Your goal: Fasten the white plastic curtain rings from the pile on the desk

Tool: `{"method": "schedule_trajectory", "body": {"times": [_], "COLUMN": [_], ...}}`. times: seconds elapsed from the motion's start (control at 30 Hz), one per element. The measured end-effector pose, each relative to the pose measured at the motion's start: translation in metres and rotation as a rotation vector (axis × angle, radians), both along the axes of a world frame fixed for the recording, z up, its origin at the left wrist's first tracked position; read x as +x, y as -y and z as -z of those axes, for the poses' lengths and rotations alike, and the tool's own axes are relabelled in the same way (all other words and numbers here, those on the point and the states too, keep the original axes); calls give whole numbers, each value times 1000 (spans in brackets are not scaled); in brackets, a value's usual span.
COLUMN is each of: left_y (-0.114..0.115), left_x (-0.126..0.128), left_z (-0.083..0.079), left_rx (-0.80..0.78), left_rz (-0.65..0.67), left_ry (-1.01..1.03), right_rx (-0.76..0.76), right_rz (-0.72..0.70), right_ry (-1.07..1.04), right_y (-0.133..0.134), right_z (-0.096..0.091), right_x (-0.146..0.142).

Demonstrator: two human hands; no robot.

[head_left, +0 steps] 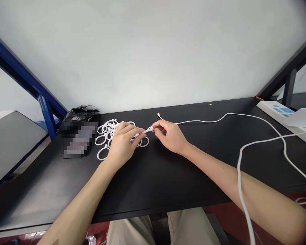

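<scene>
Left hand (121, 144): fingers clenched on white plastic tie (144, 131). Right hand (168, 136): fingers pinch its knobbed end. Loop pile (105, 136) beside.

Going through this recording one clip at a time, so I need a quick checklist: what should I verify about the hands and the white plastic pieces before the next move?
1. Left grip: ok. The left hand holds the white plastic stem in its fingers.
2. Right grip: ok. The right hand pinches the stem at its round knob.
3. Separation of the white plastic loops: not ok. They lie overlapped in a heap, partly under the left hand.
4. Thin white cable: ok. Its connector end lies beyond the right hand, apart from the stem.
5. Far end of the stem: cannot tell. The left hand's fingers hide it.
</scene>
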State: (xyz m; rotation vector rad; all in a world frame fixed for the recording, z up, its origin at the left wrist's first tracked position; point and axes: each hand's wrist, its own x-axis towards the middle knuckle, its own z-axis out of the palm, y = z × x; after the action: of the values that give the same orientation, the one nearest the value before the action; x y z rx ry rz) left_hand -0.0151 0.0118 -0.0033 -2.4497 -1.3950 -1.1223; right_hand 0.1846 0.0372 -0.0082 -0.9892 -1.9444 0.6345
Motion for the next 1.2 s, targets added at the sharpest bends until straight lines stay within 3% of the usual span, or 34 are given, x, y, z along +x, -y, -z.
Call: {"method": "schedule_trajectory", "body": {"times": [0.43,0.8,1.0,1.1,1.2], "left_y": [3,6,7,5,0], "left_x": [2,5,7,6,0], "left_z": [3,0,-1,0,2], "left_rx": [-21,-182,-201,-182,-109], "left_rz": [30,30,47,12,-104], "left_ry": [-17,-24,-41,-48,-74], "right_rx": [-42,20,-51,-79,-88], "right_rz": [-17,-31,-77,-78,-21], "right_ry": [-82,5,-62,-69,-38], "right_y": [4,3,4,3,1], "right_z": [-2,-8,-5,-1,1], "right_x": [-4,-2,-3,-2,-1]}}
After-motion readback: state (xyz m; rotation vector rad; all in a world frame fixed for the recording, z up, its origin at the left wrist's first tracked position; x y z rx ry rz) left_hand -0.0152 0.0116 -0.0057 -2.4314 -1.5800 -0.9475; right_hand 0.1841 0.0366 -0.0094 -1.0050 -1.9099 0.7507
